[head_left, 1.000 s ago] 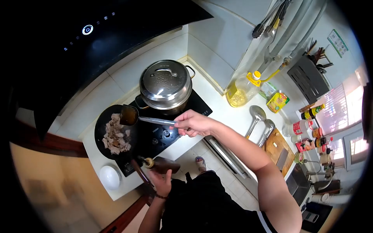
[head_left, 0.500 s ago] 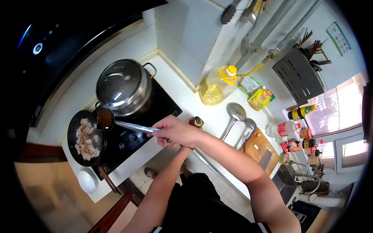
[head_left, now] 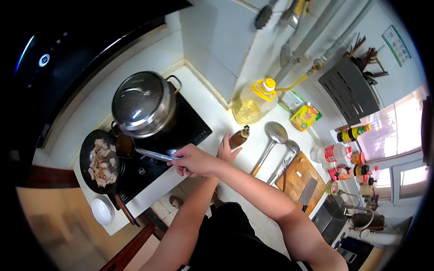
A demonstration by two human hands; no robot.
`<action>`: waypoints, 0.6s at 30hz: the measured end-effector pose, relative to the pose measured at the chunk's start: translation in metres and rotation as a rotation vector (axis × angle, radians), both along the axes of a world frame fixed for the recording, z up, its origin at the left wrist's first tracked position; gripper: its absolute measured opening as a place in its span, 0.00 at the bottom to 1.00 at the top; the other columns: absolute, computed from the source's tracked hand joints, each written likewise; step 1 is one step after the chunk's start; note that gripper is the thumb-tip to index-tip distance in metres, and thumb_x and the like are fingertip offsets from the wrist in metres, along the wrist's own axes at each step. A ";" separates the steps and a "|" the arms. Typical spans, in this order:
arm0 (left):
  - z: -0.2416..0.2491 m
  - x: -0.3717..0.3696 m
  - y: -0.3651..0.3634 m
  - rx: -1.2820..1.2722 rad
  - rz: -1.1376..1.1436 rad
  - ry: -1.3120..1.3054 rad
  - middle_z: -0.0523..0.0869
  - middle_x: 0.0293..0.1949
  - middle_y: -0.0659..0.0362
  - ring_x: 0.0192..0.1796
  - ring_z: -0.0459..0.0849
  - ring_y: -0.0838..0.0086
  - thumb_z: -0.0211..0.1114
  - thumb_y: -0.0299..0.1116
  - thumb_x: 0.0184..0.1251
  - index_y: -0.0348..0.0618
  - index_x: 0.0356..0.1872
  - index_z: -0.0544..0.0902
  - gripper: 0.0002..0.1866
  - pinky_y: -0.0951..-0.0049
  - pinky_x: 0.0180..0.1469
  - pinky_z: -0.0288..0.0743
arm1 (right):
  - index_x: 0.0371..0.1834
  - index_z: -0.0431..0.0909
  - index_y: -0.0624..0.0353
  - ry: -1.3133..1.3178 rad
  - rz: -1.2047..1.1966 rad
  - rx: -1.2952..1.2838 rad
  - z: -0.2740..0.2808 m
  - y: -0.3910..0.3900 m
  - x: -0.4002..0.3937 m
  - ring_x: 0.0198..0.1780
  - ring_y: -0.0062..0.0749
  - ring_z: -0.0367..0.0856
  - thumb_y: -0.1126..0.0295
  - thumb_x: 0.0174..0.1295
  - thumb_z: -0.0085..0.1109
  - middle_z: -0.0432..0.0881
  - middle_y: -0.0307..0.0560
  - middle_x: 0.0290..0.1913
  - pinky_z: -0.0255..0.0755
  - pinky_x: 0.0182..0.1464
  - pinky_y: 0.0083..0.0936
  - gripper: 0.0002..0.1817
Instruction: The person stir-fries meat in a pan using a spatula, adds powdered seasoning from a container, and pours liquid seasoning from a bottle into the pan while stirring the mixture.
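Observation:
My right hand is closed round the metal handle of a ladle. Dark brown liquid fills the ladle's bowl, which hangs beside the right rim of a black frying pan. Pale cooked meat pieces lie in that pan. Beneath my right forearm, my left hand reaches across to a brown bottle on the white counter. Its thumb and fingers are spread apart at the bottle's near side; whether they still touch it is hard to see.
A lidded steel pot stands on the black cooktop. Near the wall are an oil jug and a yellow pouch. A skimmer and a cutting board with a knife lie rightward. A white bowl sits by the pan.
The brown bottle has moved right onto the counter, and my left hand's fingers have spread from it. The ladle has shifted slightly right and down, its bowl still by the pan.

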State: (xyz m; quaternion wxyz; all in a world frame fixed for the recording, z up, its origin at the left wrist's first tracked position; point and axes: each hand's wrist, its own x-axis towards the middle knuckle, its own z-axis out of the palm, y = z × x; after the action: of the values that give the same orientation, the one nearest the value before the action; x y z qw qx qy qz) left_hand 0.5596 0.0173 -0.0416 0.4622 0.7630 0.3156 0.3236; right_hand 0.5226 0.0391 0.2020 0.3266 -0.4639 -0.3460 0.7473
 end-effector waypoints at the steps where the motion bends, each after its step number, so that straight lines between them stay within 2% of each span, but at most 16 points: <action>1: 0.002 -0.010 -0.002 0.006 0.023 -0.002 0.74 0.69 0.39 0.70 0.73 0.42 0.80 0.36 0.60 0.37 0.75 0.63 0.45 0.54 0.70 0.70 | 0.52 0.85 0.62 -0.022 0.010 -0.015 -0.001 0.003 -0.006 0.20 0.13 0.65 0.65 0.79 0.54 0.80 0.37 0.25 0.56 0.21 0.16 0.13; 3: 0.014 -0.040 -0.006 -0.077 0.045 0.146 0.69 0.74 0.39 0.76 0.67 0.45 0.79 0.38 0.62 0.37 0.77 0.61 0.47 0.54 0.75 0.65 | 0.51 0.84 0.64 -0.045 0.013 0.014 0.000 0.009 -0.018 0.19 0.14 0.66 0.67 0.78 0.55 0.80 0.39 0.25 0.56 0.20 0.16 0.13; 4: 0.017 -0.065 -0.008 -0.062 0.041 0.073 0.67 0.76 0.41 0.78 0.65 0.47 0.76 0.42 0.65 0.38 0.78 0.60 0.46 0.53 0.77 0.62 | 0.51 0.84 0.66 -0.060 0.002 0.037 -0.001 0.012 -0.027 0.18 0.15 0.66 0.69 0.77 0.55 0.81 0.41 0.25 0.56 0.19 0.16 0.12; 5: 0.018 -0.088 -0.020 -0.646 -0.036 -0.321 0.66 0.77 0.42 0.78 0.65 0.49 0.73 0.47 0.67 0.38 0.78 0.61 0.45 0.52 0.77 0.61 | 0.52 0.84 0.66 -0.078 0.023 0.033 -0.003 0.018 -0.034 0.18 0.14 0.66 0.69 0.78 0.55 0.81 0.41 0.25 0.56 0.18 0.15 0.12; 6: -0.040 -0.118 -0.016 0.147 -0.009 0.196 0.74 0.72 0.41 0.73 0.72 0.50 0.71 0.47 0.68 0.37 0.73 0.69 0.38 0.53 0.74 0.67 | 0.52 0.85 0.65 -0.092 0.055 0.027 -0.006 0.023 -0.041 0.18 0.14 0.66 0.69 0.78 0.55 0.81 0.40 0.25 0.55 0.18 0.15 0.12; 7: 0.045 -0.167 -0.017 -0.117 -0.011 0.220 0.84 0.60 0.43 0.63 0.82 0.52 0.71 0.45 0.70 0.36 0.64 0.78 0.29 0.55 0.68 0.74 | 0.51 0.86 0.63 -0.135 0.089 0.069 -0.005 0.028 -0.050 0.18 0.13 0.66 0.69 0.78 0.55 0.80 0.38 0.24 0.55 0.19 0.15 0.12; 8: 0.076 -0.208 -0.023 -0.150 0.034 0.105 0.89 0.49 0.47 0.54 0.89 0.57 0.70 0.42 0.71 0.36 0.56 0.82 0.22 0.59 0.60 0.80 | 0.51 0.87 0.60 -0.179 0.127 0.121 -0.002 0.037 -0.059 0.19 0.11 0.65 0.69 0.78 0.55 0.79 0.36 0.23 0.55 0.19 0.15 0.11; 9: 0.095 -0.245 -0.028 -0.212 0.068 0.033 0.90 0.48 0.50 0.50 0.90 0.61 0.71 0.39 0.71 0.38 0.55 0.83 0.19 0.64 0.55 0.82 | 0.52 0.87 0.60 -0.278 0.183 0.206 -0.005 0.047 -0.070 0.20 0.13 0.67 0.70 0.77 0.55 0.79 0.37 0.23 0.59 0.21 0.17 0.12; 10: 0.118 -0.284 -0.032 -0.171 0.144 0.016 0.90 0.46 0.51 0.47 0.91 0.64 0.72 0.37 0.70 0.39 0.52 0.84 0.16 0.66 0.52 0.84 | 0.54 0.88 0.60 -0.380 0.227 0.297 -0.005 0.059 -0.084 0.21 0.15 0.69 0.72 0.75 0.56 0.78 0.37 0.22 0.62 0.22 0.18 0.12; 12: 0.150 -0.355 -0.040 -0.088 0.404 0.064 0.89 0.41 0.52 0.40 0.90 0.68 0.72 0.35 0.70 0.38 0.48 0.86 0.13 0.70 0.46 0.84 | 0.58 0.87 0.59 -0.667 0.292 0.576 0.006 0.078 -0.120 0.26 0.18 0.76 0.73 0.72 0.58 0.79 0.42 0.23 0.71 0.30 0.23 0.15; 13: 0.165 -0.390 -0.042 -0.071 0.537 0.091 0.88 0.39 0.53 0.38 0.89 0.70 0.72 0.35 0.70 0.38 0.46 0.86 0.12 0.72 0.44 0.83 | 0.55 0.87 0.59 -0.720 0.272 0.693 0.003 0.087 -0.141 0.38 0.54 0.88 0.70 0.69 0.59 0.87 0.59 0.33 0.80 0.45 0.40 0.15; 14: 0.168 -0.423 -0.044 -0.041 0.659 0.068 0.87 0.36 0.54 0.35 0.87 0.72 0.71 0.33 0.70 0.37 0.44 0.86 0.10 0.73 0.41 0.82 | 0.57 0.87 0.57 -0.841 0.268 0.808 0.010 0.093 -0.163 0.46 0.64 0.86 0.73 0.68 0.57 0.87 0.64 0.39 0.80 0.49 0.47 0.17; 15: 0.168 -0.450 -0.046 -0.046 0.794 0.019 0.87 0.35 0.54 0.35 0.87 0.73 0.71 0.30 0.70 0.36 0.43 0.85 0.08 0.74 0.38 0.81 | 0.57 0.87 0.57 -0.937 0.295 0.887 0.011 0.102 -0.186 0.46 0.63 0.86 0.74 0.67 0.56 0.87 0.64 0.40 0.80 0.50 0.49 0.18; 16: 0.169 -0.479 -0.047 -0.173 0.889 0.047 0.86 0.37 0.54 0.37 0.86 0.66 0.71 0.32 0.69 0.38 0.41 0.85 0.08 0.68 0.41 0.81 | 0.58 0.87 0.57 -1.036 0.317 0.969 0.011 0.116 -0.210 0.47 0.62 0.86 0.75 0.66 0.56 0.87 0.65 0.40 0.80 0.50 0.50 0.19; 18: 0.141 -0.525 -0.046 -0.078 0.996 0.200 0.84 0.42 0.51 0.42 0.85 0.63 0.73 0.35 0.68 0.36 0.47 0.82 0.15 0.66 0.46 0.80 | 0.58 0.85 0.56 -1.268 0.370 1.102 0.008 0.147 -0.258 0.43 0.62 0.87 0.75 0.62 0.58 0.87 0.65 0.40 0.82 0.48 0.50 0.20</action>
State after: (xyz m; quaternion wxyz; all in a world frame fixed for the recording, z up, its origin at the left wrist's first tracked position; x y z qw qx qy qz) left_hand 0.0350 -0.0283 0.0999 0.2476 0.5295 0.6955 0.4178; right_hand 0.2644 0.1860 0.2095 0.1231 -0.5051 -0.8467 0.1133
